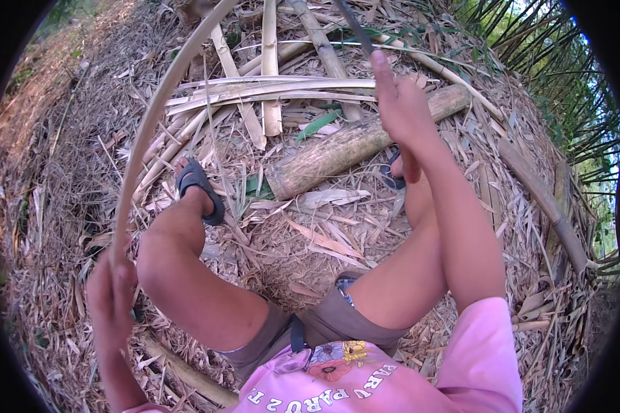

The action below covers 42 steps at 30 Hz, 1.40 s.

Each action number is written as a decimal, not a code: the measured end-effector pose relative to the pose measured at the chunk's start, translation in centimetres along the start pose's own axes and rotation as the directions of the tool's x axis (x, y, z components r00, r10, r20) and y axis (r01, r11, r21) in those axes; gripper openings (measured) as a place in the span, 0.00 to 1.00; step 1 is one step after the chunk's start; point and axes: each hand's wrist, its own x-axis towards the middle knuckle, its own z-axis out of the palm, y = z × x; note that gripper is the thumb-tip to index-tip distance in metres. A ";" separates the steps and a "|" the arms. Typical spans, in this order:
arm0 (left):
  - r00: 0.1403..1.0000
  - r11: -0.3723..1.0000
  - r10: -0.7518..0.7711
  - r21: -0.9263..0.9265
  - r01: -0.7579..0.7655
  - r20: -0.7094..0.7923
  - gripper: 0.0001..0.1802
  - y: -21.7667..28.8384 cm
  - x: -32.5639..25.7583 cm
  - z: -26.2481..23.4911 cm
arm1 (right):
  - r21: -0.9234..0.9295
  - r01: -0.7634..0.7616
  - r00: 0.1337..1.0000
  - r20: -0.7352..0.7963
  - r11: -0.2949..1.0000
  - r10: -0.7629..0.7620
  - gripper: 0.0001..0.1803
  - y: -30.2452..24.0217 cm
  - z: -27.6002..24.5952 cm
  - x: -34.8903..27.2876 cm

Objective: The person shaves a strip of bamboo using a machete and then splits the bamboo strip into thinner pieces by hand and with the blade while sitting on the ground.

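My left hand, beside my left knee, is closed around the lower end of a long, pale bamboo strip. The strip rises and curves away toward the top of the head view. Above my right knee, my right hand grips a knife with a long dark blade that points up and to the left. Its brown handle sticks out below my fist. The blade's far end runs out of view. Blade and strip are apart where both show.
A thick bamboo log lies between my sandaled feet. Farther off, several split bamboo strips cross on the leaf-littered ground. A bamboo pole lies at the right, and another piece at lower left. Green bamboo stalks stand at upper right.
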 end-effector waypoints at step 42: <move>0.941 0.984 -0.043 -0.175 -0.018 -0.335 0.19 -20.8 46.0 9.5 | -0.683 -0.252 0.640 0.413 0.685 0.648 0.29 11.2 5.3 0.0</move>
